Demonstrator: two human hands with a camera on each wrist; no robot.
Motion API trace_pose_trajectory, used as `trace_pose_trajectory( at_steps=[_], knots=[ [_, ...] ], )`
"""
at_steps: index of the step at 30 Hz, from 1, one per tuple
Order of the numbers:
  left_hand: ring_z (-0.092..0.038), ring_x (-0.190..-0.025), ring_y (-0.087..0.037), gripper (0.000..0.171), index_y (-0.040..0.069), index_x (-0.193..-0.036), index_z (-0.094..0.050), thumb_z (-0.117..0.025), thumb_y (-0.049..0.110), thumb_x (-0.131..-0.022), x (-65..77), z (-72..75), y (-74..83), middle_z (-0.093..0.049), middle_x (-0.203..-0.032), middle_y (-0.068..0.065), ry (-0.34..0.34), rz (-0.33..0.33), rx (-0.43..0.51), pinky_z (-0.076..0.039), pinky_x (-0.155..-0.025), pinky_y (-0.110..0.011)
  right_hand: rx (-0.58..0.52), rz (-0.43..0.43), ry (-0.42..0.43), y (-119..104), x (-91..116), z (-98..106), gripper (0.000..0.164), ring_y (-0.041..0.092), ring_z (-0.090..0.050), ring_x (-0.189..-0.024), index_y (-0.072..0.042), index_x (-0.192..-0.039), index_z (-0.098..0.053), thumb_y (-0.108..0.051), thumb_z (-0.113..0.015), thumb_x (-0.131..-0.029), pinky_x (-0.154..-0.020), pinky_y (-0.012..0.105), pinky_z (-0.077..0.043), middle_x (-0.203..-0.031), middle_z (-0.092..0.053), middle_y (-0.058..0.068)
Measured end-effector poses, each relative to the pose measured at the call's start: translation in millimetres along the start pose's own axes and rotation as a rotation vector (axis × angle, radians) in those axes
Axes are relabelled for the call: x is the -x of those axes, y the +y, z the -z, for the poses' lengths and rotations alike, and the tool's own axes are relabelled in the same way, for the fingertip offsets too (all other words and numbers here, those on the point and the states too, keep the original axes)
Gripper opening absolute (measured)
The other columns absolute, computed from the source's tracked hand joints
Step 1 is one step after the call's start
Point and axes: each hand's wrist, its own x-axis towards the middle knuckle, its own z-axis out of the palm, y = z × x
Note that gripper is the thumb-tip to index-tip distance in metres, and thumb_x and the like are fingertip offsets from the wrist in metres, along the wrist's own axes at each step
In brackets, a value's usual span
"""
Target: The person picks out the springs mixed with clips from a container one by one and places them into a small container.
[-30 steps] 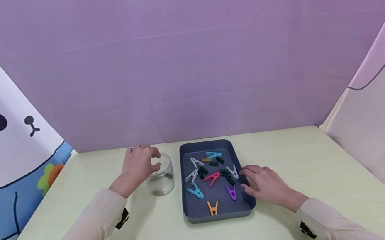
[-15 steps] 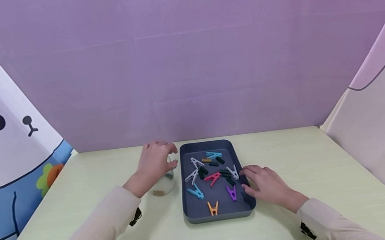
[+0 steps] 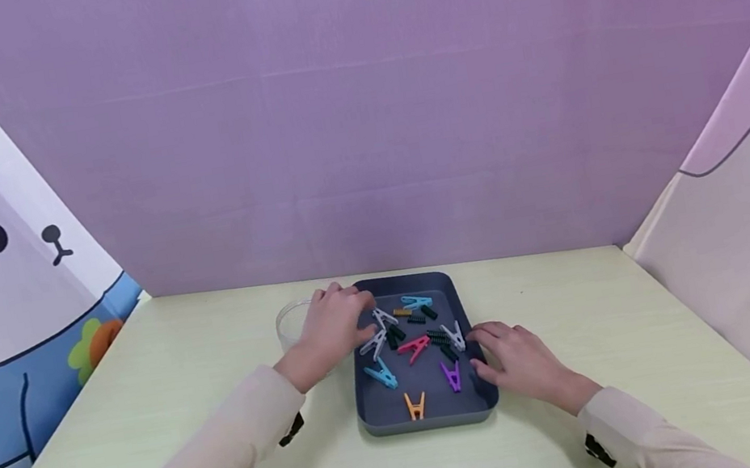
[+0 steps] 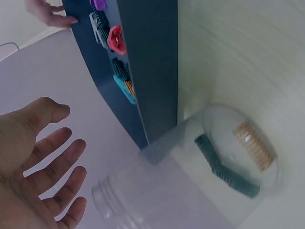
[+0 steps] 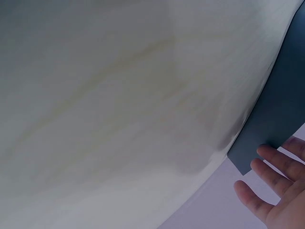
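Note:
My left hand (image 3: 331,327) hovers over the left rim of a dark grey tray (image 3: 440,410), its fingers loosely bent with nothing between them. In the left wrist view the palm and spread fingers of that hand are bare. Behind it, partly hidden, stands a clear jar (image 3: 288,323); dark green ridged pieces (image 4: 228,179) and a brown ridged piece (image 4: 255,145) lie inside. My right hand (image 3: 524,362) rests at the tray's right side, fingertips on the rim. Plastic clothespins lie in the tray, among them a red clothespin (image 3: 414,348) and an orange clothespin (image 3: 415,406).
Also in the tray are a purple clothespin (image 3: 451,376), blue clothespins (image 3: 381,374), white ones, several dark coil-like pieces (image 3: 438,336) and a yellow-brown coil-like piece (image 3: 402,312). A pale table (image 3: 564,449) carries everything. A purple cloth wall (image 3: 404,139) rises behind.
My left hand has moved right, from over the jar's mouth to above the tray's left edge. The right hand and the tray contents stay put.

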Motion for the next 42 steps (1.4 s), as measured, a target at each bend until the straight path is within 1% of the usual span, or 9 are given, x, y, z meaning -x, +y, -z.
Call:
trace_pose_trajectory(
  at_steps=[3,8,11,15,25,31,36,42],
  knots=[
    [-0.052,-0.092,-0.020,0.031,0.020,-0.103,-0.066,-0.071,0.036,-0.077,-1.3,-5.9,4.7,-0.065,-0.099,0.002,-0.016,0.003,-0.005,-0.040,-0.084,-0.039,0.001,-0.004,-0.005,0,0,0,0.036,0.022,-0.058,-0.106,-0.010,-0.107,-0.063,-0.033,-0.064,-0.080,-0.076,0.041,-0.050,-0.112,-0.062,0.007],
    [-0.053,-0.091,-0.020,0.029,0.020,-0.102,-0.067,-0.071,0.034,-0.077,-4.0,-18.0,8.5,-0.065,-0.097,0.002,-0.011,-0.009,-0.003,-0.041,-0.080,-0.039,-0.005,-0.009,-0.011,0,0,0,0.036,0.022,-0.057,-0.106,-0.010,-0.107,-0.063,-0.033,-0.063,-0.080,-0.077,0.042,-0.050,-0.113,-0.062,0.007],
    [-0.054,-0.091,-0.021,0.028,0.018,-0.103,-0.067,-0.070,0.031,-0.077,-5.1,-23.3,10.2,-0.066,-0.097,0.001,-0.020,-0.006,0.015,-0.041,-0.080,-0.039,-0.007,-0.008,-0.009,0,1,0,0.036,0.022,-0.058,-0.106,-0.010,-0.107,-0.063,-0.033,-0.063,-0.080,-0.076,0.042,-0.050,-0.113,-0.062,0.007],
    [-0.053,-0.089,-0.020,0.028,0.018,-0.103,-0.067,-0.070,0.030,-0.078,-6.6,-30.3,11.6,-0.066,-0.097,0.001,-0.037,0.003,0.022,-0.041,-0.080,-0.039,-0.009,-0.007,-0.005,0,1,0,0.035,0.022,-0.058,-0.106,-0.010,-0.107,-0.063,-0.032,-0.063,-0.080,-0.076,0.041,-0.050,-0.112,-0.062,0.007],
    [-0.052,-0.086,-0.019,0.026,0.018,-0.101,-0.066,-0.069,0.031,-0.079,-10.4,-48.6,13.3,-0.066,-0.096,0.001,-0.039,0.002,0.025,-0.040,-0.076,-0.038,-0.010,-0.016,-0.006,-1,1,1,0.035,0.022,-0.058,-0.106,-0.010,-0.107,-0.063,-0.032,-0.064,-0.080,-0.076,0.042,-0.050,-0.113,-0.062,0.007],
    [-0.054,-0.089,-0.021,0.026,0.017,-0.100,-0.067,-0.070,0.030,-0.078,-12.0,-57.6,15.3,-0.067,-0.100,0.000,-0.036,-0.001,0.048,-0.040,-0.077,-0.039,-0.015,-0.013,-0.007,-1,1,2,0.035,0.022,-0.058,-0.106,-0.010,-0.108,-0.063,-0.032,-0.064,-0.080,-0.077,0.042,-0.049,-0.113,-0.062,0.007],
    [-0.054,-0.090,-0.021,0.026,0.018,-0.100,-0.066,-0.069,0.032,-0.079,-14.2,-64.7,16.8,-0.066,-0.101,-0.002,-0.047,0.002,0.038,-0.041,-0.078,-0.040,-0.017,-0.010,-0.005,-1,1,3,0.035,0.022,-0.058,-0.106,-0.010,-0.107,-0.063,-0.031,-0.063,-0.080,-0.076,0.041,-0.050,-0.112,-0.062,0.007],
    [-0.055,-0.092,-0.022,0.026,0.018,-0.100,-0.066,-0.069,0.033,-0.079,-16.0,-68.9,19.4,-0.067,-0.102,-0.002,-0.053,0.016,0.031,-0.040,-0.080,-0.040,-0.016,-0.009,-0.001,0,2,3,0.034,0.022,-0.058,-0.105,-0.010,-0.107,-0.063,-0.031,-0.063,-0.080,-0.076,0.041,-0.050,-0.112,-0.062,0.007]
  ],
)
